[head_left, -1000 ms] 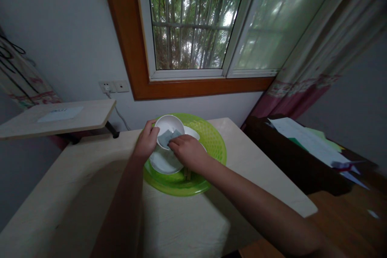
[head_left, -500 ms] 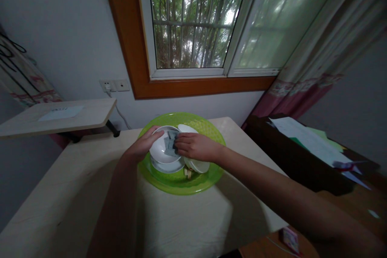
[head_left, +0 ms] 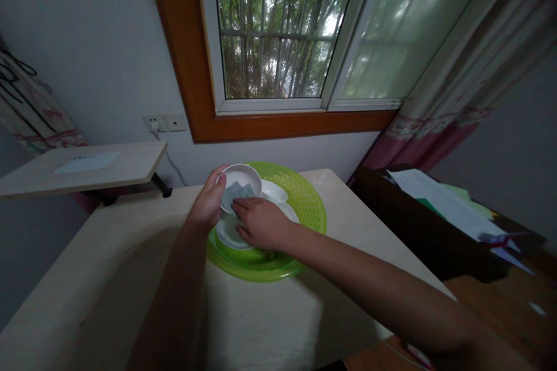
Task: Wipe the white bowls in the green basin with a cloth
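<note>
My left hand [head_left: 209,200] grips the left rim of a white bowl [head_left: 244,175], which is raised and tilted above a green basket [head_left: 307,200]. With my right hand [head_left: 263,223] I press a grey-blue cloth [head_left: 237,192] against the inside of the bowl, its fingers closed on the cloth. Below the bowl lies another white dish [head_left: 230,235] in the basket. More white dishes [head_left: 275,191] show to the right, partly hidden behind my right hand.
The basket stands on a pale wooden table [head_left: 252,319] near the wall. A raised shelf [head_left: 130,165] with a paper label is at the left. Papers [head_left: 444,203] lie on a dark surface at the right, below the curtain [head_left: 435,93]. A cable [head_left: 174,165] hangs from the wall socket.
The bowl has been lifted and tilted up toward the back with my left hand. My right hand has moved slightly left and down, with the cloth shifting toward the bowl's near-left side.
</note>
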### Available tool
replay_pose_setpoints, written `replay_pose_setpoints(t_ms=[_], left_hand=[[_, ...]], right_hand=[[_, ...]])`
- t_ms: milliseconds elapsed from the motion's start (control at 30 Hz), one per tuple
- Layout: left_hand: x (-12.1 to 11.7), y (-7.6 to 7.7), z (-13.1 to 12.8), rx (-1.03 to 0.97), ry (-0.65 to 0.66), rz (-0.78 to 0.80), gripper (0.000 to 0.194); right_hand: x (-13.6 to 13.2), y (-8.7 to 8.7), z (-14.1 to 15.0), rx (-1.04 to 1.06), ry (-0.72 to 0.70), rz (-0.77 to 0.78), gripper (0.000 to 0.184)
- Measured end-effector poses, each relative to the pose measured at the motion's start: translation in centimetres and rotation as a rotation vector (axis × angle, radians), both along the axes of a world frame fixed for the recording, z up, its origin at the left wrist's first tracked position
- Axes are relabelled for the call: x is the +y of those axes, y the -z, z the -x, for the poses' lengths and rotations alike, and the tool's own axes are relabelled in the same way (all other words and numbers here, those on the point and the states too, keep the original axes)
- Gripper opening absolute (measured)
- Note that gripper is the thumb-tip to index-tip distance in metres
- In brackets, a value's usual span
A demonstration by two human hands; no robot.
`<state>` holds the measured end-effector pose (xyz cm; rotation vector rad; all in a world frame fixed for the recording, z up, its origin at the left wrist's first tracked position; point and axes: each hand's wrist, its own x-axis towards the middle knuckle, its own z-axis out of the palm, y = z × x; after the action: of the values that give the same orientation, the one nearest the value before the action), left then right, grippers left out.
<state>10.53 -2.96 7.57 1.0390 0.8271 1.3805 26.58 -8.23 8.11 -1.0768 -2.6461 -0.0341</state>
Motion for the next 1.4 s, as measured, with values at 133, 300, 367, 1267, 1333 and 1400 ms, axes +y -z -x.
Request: replay_pose_setpoints(t_ms=[133, 300, 367, 1267, 1333, 1400], left_hand=[[-0.3, -0.4, -0.1, -0.001, -0.031, -0.01, 0.051], [-0.6, -0.6, -0.4, -0.001, -0.002, 0.009, 0.047], [-0.5, -0.3, -0.5, -0.018, 0.02, 0.018, 0.044], [-0.6, -0.9, -0.7, -0.045, 0.016, 0.059, 0.05], [-0.6, -0.9, -0.8, -0.035, 0.008, 0.069, 0.051], [-0.7, -1.0, -0.9, -0.043, 0.0, 0.059, 0.049]], right_hand=[[0.0, -0.8, 1.2, 0.272, -0.058, 0.227, 0.058], [0.4, -0.8, 1.3, 0.301, -0.16, 0.184, 0.081], [0.3, -0.4, 1.3, 0.217, -0.126, 0.104, 0.087], [-0.5, -1.5, -0.7, -0.265, 0.109, -0.24, 0.019], [-0.7, -1.6, -0.3, -0.245, 0.117, -0.195, 0.019], [-0.8, -2.0, -0.1, -0.211, 0.102, -0.106, 0.02]])
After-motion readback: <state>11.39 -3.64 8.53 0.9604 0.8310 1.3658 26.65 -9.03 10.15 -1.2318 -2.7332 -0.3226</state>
